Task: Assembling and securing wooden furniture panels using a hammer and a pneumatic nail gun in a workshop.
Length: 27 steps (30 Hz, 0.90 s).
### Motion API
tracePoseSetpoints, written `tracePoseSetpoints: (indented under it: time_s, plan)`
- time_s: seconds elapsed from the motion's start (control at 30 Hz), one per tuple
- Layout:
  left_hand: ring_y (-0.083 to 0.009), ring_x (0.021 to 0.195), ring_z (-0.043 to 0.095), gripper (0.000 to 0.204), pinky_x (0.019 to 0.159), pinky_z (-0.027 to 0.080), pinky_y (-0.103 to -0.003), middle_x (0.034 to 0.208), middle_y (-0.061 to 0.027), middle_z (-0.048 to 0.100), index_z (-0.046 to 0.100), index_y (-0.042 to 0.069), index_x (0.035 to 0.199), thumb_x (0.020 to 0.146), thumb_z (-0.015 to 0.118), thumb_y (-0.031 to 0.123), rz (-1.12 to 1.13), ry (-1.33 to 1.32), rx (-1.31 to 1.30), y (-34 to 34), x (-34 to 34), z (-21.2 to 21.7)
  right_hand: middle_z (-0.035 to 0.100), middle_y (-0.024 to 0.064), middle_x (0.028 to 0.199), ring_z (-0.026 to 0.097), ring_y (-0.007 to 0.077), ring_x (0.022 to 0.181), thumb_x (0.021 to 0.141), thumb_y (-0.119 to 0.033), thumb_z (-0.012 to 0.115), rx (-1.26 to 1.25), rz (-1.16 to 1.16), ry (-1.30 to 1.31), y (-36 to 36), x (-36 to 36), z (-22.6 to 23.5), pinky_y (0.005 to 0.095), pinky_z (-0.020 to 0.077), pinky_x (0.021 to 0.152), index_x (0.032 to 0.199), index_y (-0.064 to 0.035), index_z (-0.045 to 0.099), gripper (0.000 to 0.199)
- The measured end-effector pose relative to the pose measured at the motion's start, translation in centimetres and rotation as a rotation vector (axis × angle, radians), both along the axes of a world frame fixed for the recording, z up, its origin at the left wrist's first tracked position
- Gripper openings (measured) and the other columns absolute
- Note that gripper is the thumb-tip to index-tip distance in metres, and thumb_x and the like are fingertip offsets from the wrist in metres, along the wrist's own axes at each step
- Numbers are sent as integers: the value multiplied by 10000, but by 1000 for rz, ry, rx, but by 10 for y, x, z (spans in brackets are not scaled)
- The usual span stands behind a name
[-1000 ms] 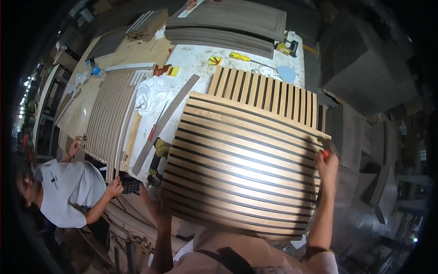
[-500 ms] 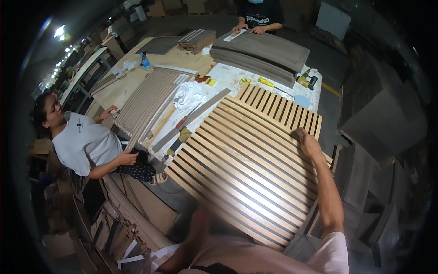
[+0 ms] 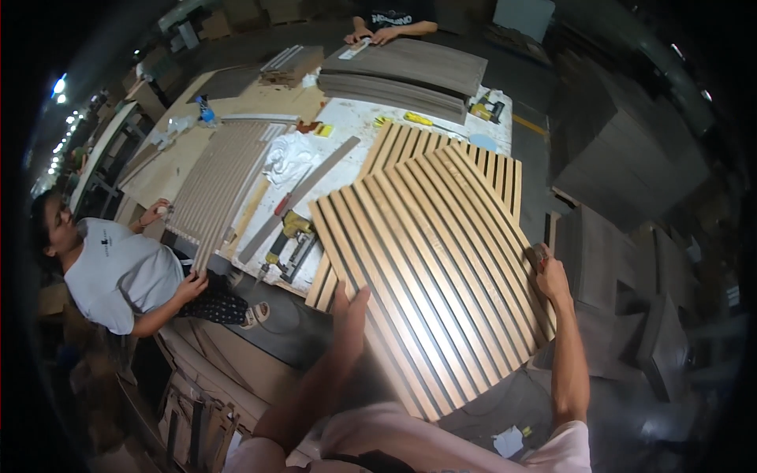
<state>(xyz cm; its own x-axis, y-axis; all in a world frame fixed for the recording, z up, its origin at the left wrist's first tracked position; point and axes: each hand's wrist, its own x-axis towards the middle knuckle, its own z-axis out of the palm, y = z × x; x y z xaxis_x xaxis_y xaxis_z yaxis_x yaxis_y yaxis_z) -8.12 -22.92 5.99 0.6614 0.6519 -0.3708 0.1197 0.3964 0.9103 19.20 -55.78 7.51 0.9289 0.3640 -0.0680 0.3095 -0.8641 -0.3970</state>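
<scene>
A slatted wood panel (image 3: 441, 276), pale strips with dark gaps, lies tilted over a second slatted panel (image 3: 501, 169), of which the far and left parts show. My left hand (image 3: 349, 315) grips the near left edge of the upper one, thumb on top and fingers hidden beneath. At its right edge, my right hand (image 3: 553, 280) is closed round a small brownish piece (image 3: 541, 254), pressed against the panel's side; its kind I cannot make out. A nail gun (image 3: 293, 240) lies on the table just left of the panels.
On the white-topped table (image 3: 347, 118) are a long grey strip (image 3: 303, 197), a white cloth (image 3: 290, 158), a yellow tool (image 3: 418, 118) and another nail gun (image 3: 487, 109). A co-worker (image 3: 118, 264) holds a grey ribbed panel (image 3: 225, 173) at left; another person's hands (image 3: 385, 35) rest on stacked grey boards (image 3: 410, 67).
The upper panel has turned clockwise and come toward me, uncovering more of the one below. My left hand has risen from low down and taken its left edge. The view has shifted right.
</scene>
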Motion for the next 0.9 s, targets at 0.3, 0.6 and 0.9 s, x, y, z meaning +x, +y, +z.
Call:
tracePoseSetpoints:
  time_s: [0.3,0.6,0.9]
  plan:
    - [-384,1372,287,761,1123,270,-421,1457,-255,335,327,-2,1435,869,603,426,-345,337,427,48,99,-6,605,337,861,585,498,878,818,-137,574,15,-356,1,-45,-136,0,512,473,717,874,80,587,225]
    - [-302,1204,491,448,1042,361,-359,1298,-216,511,492,-61,1276,933,606,203,74,77,847,145,-14,-23,624,145,1054,672,264,845,826,67,460,670,-605,402,29,-303,0,368,589,615,1162,-42,546,363]
    - [-278,1111,554,479,954,418,-344,1225,-225,574,472,-70,1296,963,549,265,-131,145,492,104,-110,-73,647,218,848,666,329,804,818,27,526,436,-621,-130,-1,-250,-14,426,524,687,1128,7,559,312]
